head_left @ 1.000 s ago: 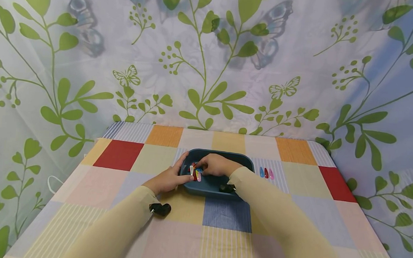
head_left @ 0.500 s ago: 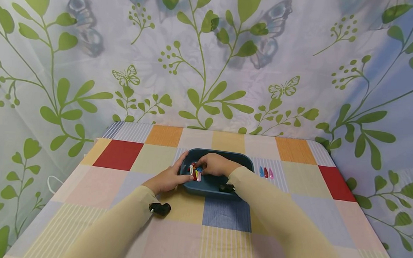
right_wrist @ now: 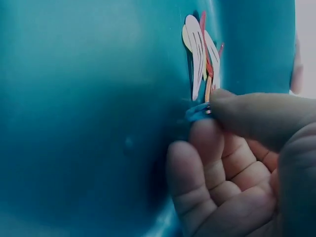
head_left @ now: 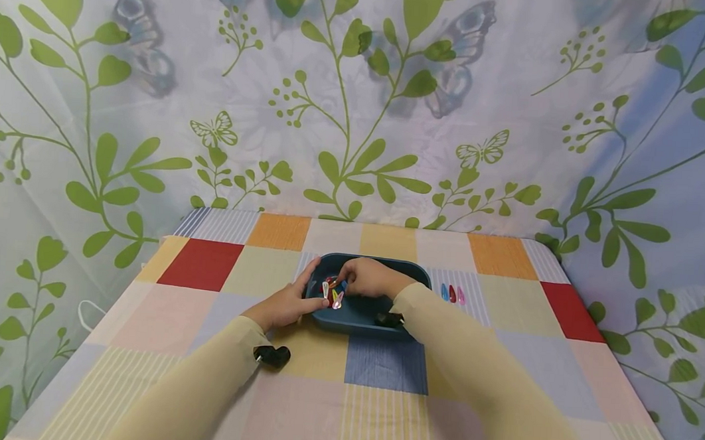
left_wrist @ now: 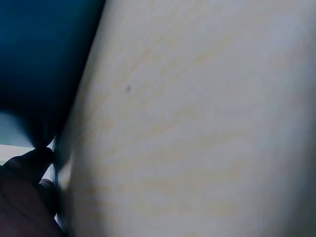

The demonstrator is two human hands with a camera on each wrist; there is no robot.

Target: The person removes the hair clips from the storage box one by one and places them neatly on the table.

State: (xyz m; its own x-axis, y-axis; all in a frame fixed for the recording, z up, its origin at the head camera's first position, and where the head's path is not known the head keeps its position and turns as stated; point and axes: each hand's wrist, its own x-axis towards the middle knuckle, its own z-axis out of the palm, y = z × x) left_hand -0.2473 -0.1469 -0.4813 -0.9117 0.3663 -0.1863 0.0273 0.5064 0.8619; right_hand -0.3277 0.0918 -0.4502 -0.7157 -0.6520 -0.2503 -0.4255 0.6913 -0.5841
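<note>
In the head view, a dark blue tray sits on the cloth with a small pile of snap hair clips at its left end. My left hand holds the tray's left side, thumb over the rim and fingers along the outside. Inside the tray, my right hand pinches at the pile with thumb and index finger. The right wrist view shows a blue hair clip between those fingertips and an orange clip partly under the thumb. White clips and red ones lie beyond.
Right of the tray, a blue clip, a red clip and a pink clip lie side by side. A patchwork cloth covers the table. Behind it hangs a leaf-print curtain. A white cord loop shows at the left edge.
My right fingertips have shifted slightly in the pile, and an orange clip now shows at them. The nearby clips have moved a little. My left hand has stayed on the tray.
</note>
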